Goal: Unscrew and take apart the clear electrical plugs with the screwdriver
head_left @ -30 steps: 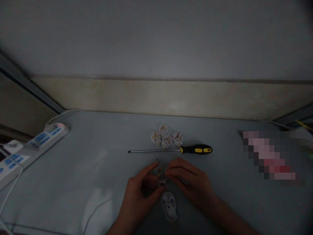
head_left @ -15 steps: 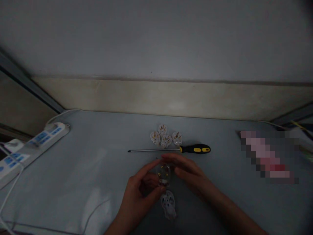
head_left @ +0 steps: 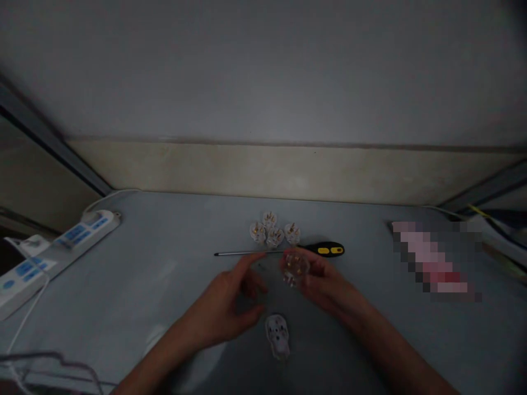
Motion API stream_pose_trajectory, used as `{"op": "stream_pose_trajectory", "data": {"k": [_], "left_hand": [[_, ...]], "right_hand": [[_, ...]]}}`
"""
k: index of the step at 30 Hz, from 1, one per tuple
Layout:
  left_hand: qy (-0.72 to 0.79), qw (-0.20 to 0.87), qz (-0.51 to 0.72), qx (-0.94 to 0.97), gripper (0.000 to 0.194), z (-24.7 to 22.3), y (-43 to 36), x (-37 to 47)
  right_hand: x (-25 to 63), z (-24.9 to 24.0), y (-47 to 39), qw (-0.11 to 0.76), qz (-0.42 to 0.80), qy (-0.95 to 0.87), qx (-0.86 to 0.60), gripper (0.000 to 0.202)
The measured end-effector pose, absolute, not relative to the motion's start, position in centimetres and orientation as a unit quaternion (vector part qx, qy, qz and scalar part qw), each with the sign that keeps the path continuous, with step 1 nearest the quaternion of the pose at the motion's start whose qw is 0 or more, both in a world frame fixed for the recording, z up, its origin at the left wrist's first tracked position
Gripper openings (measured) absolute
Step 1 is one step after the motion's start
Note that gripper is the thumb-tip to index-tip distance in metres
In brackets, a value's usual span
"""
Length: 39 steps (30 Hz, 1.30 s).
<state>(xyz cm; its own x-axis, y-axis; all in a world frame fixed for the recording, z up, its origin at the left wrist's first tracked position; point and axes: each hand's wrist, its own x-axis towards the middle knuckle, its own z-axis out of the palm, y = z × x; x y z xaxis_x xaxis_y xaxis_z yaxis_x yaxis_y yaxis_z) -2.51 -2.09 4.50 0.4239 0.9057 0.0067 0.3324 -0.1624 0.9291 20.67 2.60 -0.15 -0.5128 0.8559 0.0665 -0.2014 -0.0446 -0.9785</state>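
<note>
My right hand (head_left: 329, 282) grips a clear plastic plug piece (head_left: 296, 265) with brass-coloured metal parts, just in front of the screwdriver. To its left, my left hand (head_left: 236, 302) holds nothing; its thumb and fingers are apart. A white plug part (head_left: 278, 336) with dark holes lies on the table below and between the hands. Behind them is a long screwdriver (head_left: 323, 249) with a black and yellow handle, its shaft pointing left and partly covered by my fingers. Several clear plug pieces (head_left: 275, 237) with brass prongs pointing up sit beyond it.
A white power strip (head_left: 61, 252) with blue sockets and a white cable lies on the left. On the right is a blurred-out pinkish item (head_left: 432, 258). A wall (head_left: 263, 170) borders the grey table (head_left: 173, 236) at the back.
The clear plug piece has passed from my left hand to my right hand and moved right. My left hand has let go and drawn left, fingers spread. The view has shifted slightly.
</note>
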Motion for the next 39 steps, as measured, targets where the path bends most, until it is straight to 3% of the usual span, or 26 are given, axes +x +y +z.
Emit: {"op": "stream_pose_trajectory", "data": {"k": [4,7,11,21,28,39], "left_hand": [[0.341,0.366,0.128,0.856,0.067,4.6,-1.0,-2.7],[0.277,0.329,0.073,0.9,0.061,3.8,-0.8,-1.9],[0.274,0.371,0.116,0.88,0.037,2.8,-0.7,-1.8],[0.401,0.556,0.323,0.652,0.039,0.8,-0.8,-2.2],[0.388,0.691,0.346,0.501,0.041,-0.2,-1.4,-0.9],[0.416,0.71,0.358,0.441,0.034,0.7,-1.3,-0.8]], "right_hand": [[21.8,-0.2,3.3,0.412,0.705,-0.492,-0.302,0.052],[21.5,-0.2,2.8,0.394,0.732,-0.46,-0.312,0.052],[21.0,0.0,1.6,0.35,0.759,-0.441,-0.328,0.052],[20.5,-0.2,1.4,0.267,0.79,-0.434,-0.342,0.05],[19.6,-0.6,1.2,0.253,0.785,-0.438,-0.357,0.048],[18.9,-0.5,0.7,0.249,0.765,-0.44,-0.398,0.046]]}}
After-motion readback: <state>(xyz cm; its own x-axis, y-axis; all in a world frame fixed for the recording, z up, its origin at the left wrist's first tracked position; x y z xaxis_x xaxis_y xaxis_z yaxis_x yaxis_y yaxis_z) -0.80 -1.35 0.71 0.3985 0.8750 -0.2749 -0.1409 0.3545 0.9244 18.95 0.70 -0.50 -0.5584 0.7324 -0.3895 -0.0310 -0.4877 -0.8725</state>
